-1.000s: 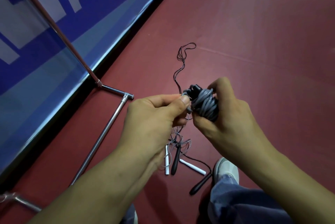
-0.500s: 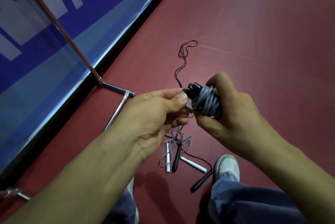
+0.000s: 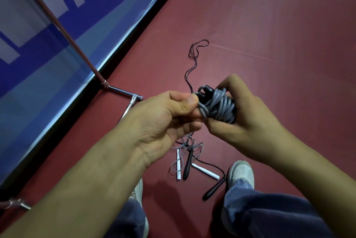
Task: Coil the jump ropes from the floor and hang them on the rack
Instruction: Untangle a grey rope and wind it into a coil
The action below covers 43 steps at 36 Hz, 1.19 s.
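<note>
Grey coiled rope [image 3: 219, 106], open red floor [image 3: 269, 26]

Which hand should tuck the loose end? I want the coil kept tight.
Probably the left hand: its thumb and finger already pinch the loose end, while the right hand grips the grey rope coil.

Both forearms are bare, no sleeves reaching the fingers. Below the fingers, blue denim trousers [image 3: 265, 216]. Pale grey-white sneakers [image 3: 241, 172].
</note>
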{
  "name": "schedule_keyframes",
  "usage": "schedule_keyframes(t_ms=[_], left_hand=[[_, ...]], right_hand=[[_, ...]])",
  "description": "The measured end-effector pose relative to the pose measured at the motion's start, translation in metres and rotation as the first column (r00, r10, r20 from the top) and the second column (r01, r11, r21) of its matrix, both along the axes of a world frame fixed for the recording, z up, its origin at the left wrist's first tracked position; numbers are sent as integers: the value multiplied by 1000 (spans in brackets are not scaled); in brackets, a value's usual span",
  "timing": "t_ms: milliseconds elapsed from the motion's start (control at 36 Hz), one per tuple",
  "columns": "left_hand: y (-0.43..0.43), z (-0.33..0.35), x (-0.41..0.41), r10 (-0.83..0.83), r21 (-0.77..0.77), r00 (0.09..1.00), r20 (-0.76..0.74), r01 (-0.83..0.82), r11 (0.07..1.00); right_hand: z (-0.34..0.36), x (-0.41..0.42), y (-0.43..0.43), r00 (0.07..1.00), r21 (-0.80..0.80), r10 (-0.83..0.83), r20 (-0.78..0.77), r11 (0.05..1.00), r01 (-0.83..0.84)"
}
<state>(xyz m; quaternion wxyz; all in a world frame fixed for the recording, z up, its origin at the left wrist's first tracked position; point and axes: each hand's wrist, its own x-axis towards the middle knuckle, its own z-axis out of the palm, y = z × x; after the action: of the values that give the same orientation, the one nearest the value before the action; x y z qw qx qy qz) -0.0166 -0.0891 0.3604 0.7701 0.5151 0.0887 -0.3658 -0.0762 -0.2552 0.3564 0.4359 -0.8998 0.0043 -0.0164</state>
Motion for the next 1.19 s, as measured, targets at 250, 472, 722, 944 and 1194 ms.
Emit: schedule_keyframes(t_ms=[250, 472, 722, 944, 1194], left_hand=[[-8, -4, -4, 126, 159, 979, 158, -151, 976], [-12, -9, -11, -24, 435, 787, 617, -315, 844], [-3, -5, -6, 22, 152, 873, 488, -110, 982], [-3, -8, -1, 7, 85, 852, 523, -60, 995], [10, 1, 17, -88, 251, 782, 618, -89, 964]], right_hand=[[0, 0, 4, 1000, -63, 21, -6, 998, -21], [-1, 1, 9, 999, -26, -47, 0, 999, 47], [3, 5, 3, 984, 399, -81, -158, 906, 138], [6, 1, 0, 965, 553, -14, -263, 817, 163], [6, 1, 2, 925, 553, 54, -375, 814, 177]])
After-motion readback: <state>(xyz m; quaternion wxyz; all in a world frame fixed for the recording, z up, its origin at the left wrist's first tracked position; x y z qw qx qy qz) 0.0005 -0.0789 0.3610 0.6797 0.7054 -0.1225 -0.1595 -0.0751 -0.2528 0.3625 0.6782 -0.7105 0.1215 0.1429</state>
